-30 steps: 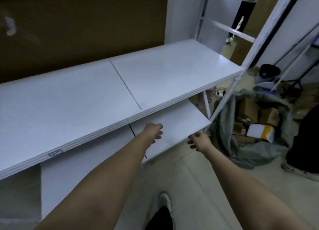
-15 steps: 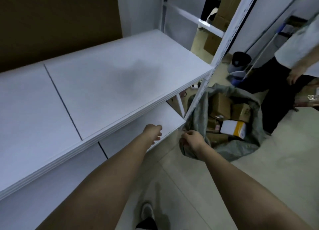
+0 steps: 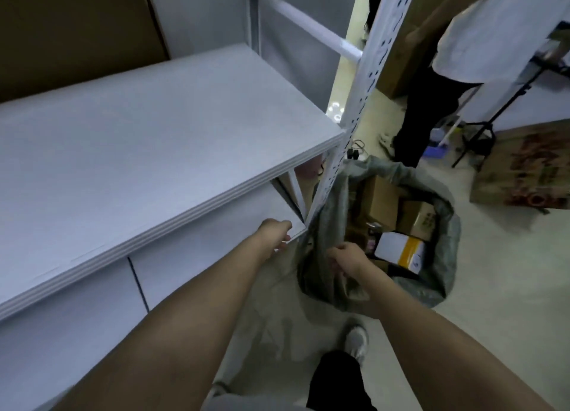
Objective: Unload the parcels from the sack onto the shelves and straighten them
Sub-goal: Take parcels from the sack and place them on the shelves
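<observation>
A grey sack stands open on the floor right of the shelf unit. Inside lie brown cardboard parcels and a white box with a yellow band. My right hand is closed on the sack's near rim. My left hand hovers at the front corner of the lower shelf, fingers loosely curled, holding nothing. The wide white upper shelf is bare.
A white perforated upright stands between shelf and sack. Another person in a white top and dark trousers stands behind the sack. A printed paper bag and a black stand sit at right. My shoe is on the pale floor.
My view has swung right toward the sack. My right hand went from the shelf corner to the sack's rim and closed on it. My left hand stayed by the lower shelf.
</observation>
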The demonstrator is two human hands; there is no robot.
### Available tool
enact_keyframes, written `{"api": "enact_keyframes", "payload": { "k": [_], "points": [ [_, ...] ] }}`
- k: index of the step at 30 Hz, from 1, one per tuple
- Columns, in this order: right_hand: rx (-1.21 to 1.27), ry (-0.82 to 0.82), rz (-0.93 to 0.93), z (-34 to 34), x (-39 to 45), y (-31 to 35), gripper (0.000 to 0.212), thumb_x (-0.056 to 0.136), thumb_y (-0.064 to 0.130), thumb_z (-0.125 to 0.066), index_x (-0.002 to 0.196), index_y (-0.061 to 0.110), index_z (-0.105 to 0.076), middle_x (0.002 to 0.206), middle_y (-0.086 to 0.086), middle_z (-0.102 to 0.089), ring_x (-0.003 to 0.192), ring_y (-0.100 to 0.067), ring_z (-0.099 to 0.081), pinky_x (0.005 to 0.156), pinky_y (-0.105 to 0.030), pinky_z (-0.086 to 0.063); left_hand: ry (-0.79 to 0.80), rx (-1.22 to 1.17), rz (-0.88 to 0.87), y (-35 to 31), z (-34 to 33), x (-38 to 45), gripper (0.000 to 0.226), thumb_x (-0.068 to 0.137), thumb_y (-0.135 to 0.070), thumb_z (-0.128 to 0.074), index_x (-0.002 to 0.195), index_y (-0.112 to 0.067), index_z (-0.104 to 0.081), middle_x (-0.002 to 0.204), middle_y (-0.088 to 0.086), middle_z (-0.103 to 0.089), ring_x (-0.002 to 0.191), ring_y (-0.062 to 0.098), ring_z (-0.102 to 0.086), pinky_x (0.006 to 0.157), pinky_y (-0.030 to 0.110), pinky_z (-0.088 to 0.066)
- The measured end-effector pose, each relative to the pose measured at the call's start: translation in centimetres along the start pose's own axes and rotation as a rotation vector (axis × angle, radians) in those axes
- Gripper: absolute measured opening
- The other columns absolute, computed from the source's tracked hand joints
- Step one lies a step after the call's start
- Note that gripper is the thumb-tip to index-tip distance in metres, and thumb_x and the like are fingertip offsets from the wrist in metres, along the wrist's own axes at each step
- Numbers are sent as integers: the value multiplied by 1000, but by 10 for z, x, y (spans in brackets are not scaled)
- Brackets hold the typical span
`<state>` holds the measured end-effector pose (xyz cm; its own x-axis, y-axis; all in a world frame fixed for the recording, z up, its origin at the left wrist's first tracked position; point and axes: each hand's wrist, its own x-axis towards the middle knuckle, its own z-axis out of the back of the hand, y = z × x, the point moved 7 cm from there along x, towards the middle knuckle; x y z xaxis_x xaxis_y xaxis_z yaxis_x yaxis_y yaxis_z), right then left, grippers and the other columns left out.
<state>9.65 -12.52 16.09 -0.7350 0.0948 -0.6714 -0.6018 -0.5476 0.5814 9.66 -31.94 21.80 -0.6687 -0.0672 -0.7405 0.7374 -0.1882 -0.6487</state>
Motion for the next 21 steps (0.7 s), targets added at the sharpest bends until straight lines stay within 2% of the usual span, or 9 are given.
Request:
{"api": "enact_keyframes", "payload": {
  "k": [3,6,8,10,12,15,17,19,21],
  "points": [
    [-106,35,16,53,40,-10,28,99,29,-48,117,9,-57,110,-13,-64,93,-26,-60,75,-33,-48,-47,-46,27,-18,-43,22,27,97,-23,-44,113,-3,-54,107,12,-60,86,24,-56,61,24,-35],
    [-155,69,24,98,77,-21,21,99,30,-49,109,14,-59,94,-3,-65,84,-20,-61,70,-31,-50,-80,-99,69,-30,-85,40,18,96,-22,-45,85,-11,-53,97,10,-59,71,20,-54,63,26,-32],
    [-158,92,10,123,96,-30,16,99,29,-50,102,16,-58,88,0,-63,86,-21,-61,74,-33,-51,-92,-119,89,-38,-111,50,21,95,-23,-46,76,-14,-49,91,8,-58,73,20,-54,65,27,-34],
    [-168,99,-4,143,112,-40,11,99,27,-50,96,19,-56,86,-1,-63,91,-24,-62,82,-37,-52,-89,-128,105,-45,-134,57,21,95,-24,-46,77,-14,-50,89,7,-59,75,20,-55,62,26,-36],
    [-176,110,-9,155,123,-48,10,99,27,-50,95,19,-54,85,-1,-62,89,-24,-62,83,-37,-52,-88,-129,108,-52,-151,64,19,96,-23,-45,86,-10,-53,95,10,-59,73,18,-54,55,24,-37],
    [-216,121,-1,166,134,-55,15,99,26,-50,102,14,-60,84,-1,-63,77,-16,-58,63,-24,-47,-72,-137,104,-63,-173,74,24,98,-22,-45,112,-5,-54,102,11,-57,68,14,-52,47,22,-38],
    [-226,97,6,169,141,-61,23,97,20,-51,106,4,-64,97,-15,-68,83,-27,-61,69,-26,-45,-59,-144,99,-68,-185,82,22,97,-18,-44,115,-7,-52,99,11,-53,64,13,-49,36,15,-39],
    [-226,95,-9,170,148,-72,28,96,19,-51,112,0,-62,109,-21,-65,99,-36,-60,77,-28,-41,-29,-117,112,-69,-199,93,17,97,-17,-43,110,-8,-49,90,10,-51,62,12,-46,32,10,-35],
    [-223,115,-47,169,151,-88,33,98,25,-50,124,6,-57,110,-14,-60,97,-28,-56,78,-26,-39,17,-67,122,-66,-214,105,24,98,-19,-44,118,-7,-49,83,5,-49,65,11,-45,38,13,-37]
  ]
}}
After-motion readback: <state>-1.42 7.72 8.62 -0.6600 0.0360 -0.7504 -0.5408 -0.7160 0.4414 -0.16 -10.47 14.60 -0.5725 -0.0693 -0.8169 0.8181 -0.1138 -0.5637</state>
